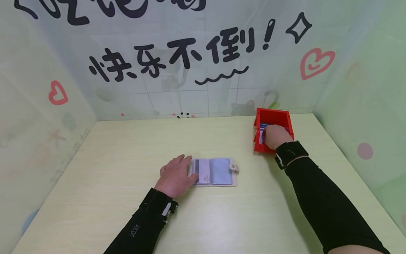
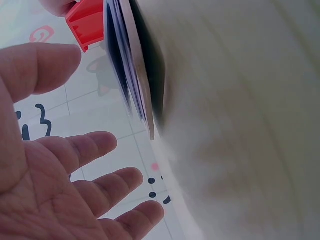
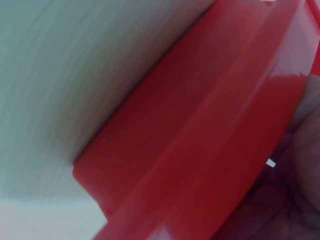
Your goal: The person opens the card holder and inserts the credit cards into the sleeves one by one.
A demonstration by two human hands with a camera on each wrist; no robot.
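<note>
An open card holder (image 1: 222,171) with clear sleeves lies on the table, its snap strap (image 1: 234,167) at the right. A pale card with a dark stripe (image 1: 204,173) shows in its left half. My left hand (image 1: 177,176) rests at the holder's left edge, thumb over the corner; in the left wrist view its fingers (image 2: 107,187) are spread and relaxed. My right hand (image 1: 276,137) reaches down into a red bin (image 1: 273,114), beside blue and pale cards (image 1: 262,135). The bin's wall (image 3: 200,135) hides most of its fingers, and I cannot tell whether they pinch a card.
The light wooden table (image 1: 127,148) bears the holder and the bin. A printed cloth backdrop (image 1: 190,100) rises at its far edge, close behind the bin. Pale side panels (image 1: 358,116) flank the table left and right.
</note>
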